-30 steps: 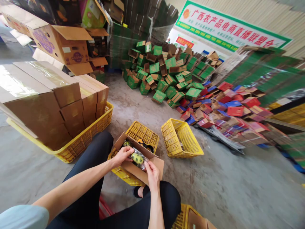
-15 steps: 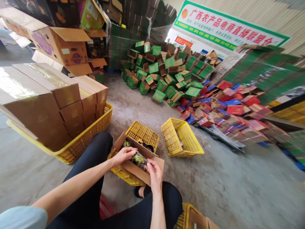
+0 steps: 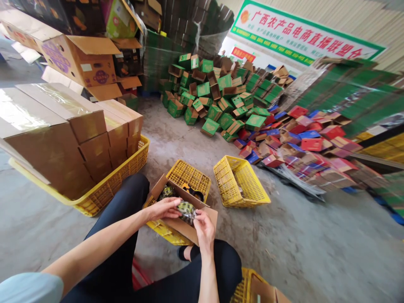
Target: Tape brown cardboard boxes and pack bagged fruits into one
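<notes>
A clear plastic bag of green, dark-mottled produce (image 3: 187, 209) is held over an open cardboard box (image 3: 179, 228). At its left end, my left hand (image 3: 166, 209) is closed on it, fingers along its side. My right hand (image 3: 205, 227) pinches the plastic at the right end. Another similar green bundle (image 3: 167, 192) lies inside the box at the left. The box rests on an upturned yellow crate (image 3: 189, 176). Behind the box, on the crate, lies a black and orange tool (image 3: 193, 192), perhaps a tape dispenser. The box's bottom is mostly hidden by my hands.
At left, a yellow crate (image 3: 110, 185) holds stacked brown cartons (image 3: 50, 147). Another yellow crate (image 3: 241, 181) stands right of the box. Heaps of green boxes (image 3: 210, 126) and red and blue boxes (image 3: 311, 144) lie further back. My knees flank the box.
My left hand has shifted slightly right and lower round the bag, its fingers now lying along the side. The bag has turned a little between my hands. The box stays put.
</notes>
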The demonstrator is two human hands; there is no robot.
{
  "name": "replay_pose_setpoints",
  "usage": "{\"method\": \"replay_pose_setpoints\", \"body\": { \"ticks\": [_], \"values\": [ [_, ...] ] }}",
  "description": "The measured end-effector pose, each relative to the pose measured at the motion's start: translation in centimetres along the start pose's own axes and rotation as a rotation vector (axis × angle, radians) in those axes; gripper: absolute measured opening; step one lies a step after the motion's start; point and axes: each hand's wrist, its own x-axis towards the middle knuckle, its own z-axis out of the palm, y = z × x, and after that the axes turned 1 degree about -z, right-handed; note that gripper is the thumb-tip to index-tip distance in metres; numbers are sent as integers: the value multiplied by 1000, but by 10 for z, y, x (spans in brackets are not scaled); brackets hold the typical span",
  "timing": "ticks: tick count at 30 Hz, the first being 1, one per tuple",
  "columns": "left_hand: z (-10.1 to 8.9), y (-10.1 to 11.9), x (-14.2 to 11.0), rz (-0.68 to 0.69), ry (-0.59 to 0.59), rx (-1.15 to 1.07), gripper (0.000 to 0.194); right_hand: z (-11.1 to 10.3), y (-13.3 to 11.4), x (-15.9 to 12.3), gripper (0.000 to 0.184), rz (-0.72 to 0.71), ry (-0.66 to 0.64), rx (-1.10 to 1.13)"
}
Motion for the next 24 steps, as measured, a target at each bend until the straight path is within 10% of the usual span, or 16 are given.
{"method": "replay_pose_setpoints", "body": {
  "ticks": [9,17,24],
  "values": [
    [-6,-6,3,120,21,-1,73,3,-13,-2,15,-13,27,-106],
    [-5,-6,1,274,-57,253,62,11,-1,-4,58,441,168,181],
    [-5,-12,5,270,-12,261,94,1,11,0,54,416,54,140]
  ]
}}
